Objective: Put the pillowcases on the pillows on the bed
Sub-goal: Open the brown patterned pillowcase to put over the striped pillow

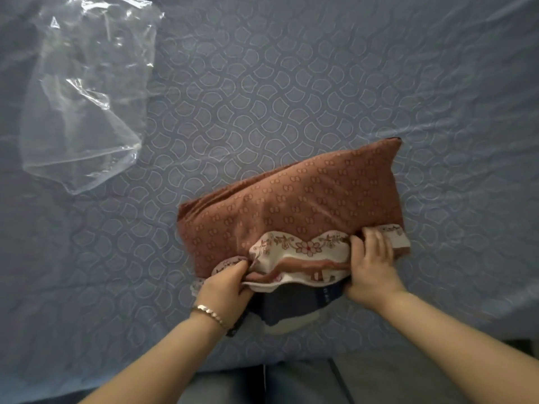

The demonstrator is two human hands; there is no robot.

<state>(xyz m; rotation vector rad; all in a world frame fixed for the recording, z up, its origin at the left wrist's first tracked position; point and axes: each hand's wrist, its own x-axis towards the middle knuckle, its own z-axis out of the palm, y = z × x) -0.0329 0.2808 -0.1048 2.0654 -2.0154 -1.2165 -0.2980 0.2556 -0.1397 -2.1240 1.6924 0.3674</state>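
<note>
Head view: left hand and right hand grip the pillowcase hem, seemingly to tug it over the pillow.

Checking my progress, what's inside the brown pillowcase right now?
A dark blue pillow pokes out of the brown pillowcase at its open end; the rest is covered.

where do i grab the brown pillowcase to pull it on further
Grip the pillowcase by its floral hem, near each end, from the near side: its mouth opens there, dark pillow poking out. The left hand and right hand hold it so.
</note>
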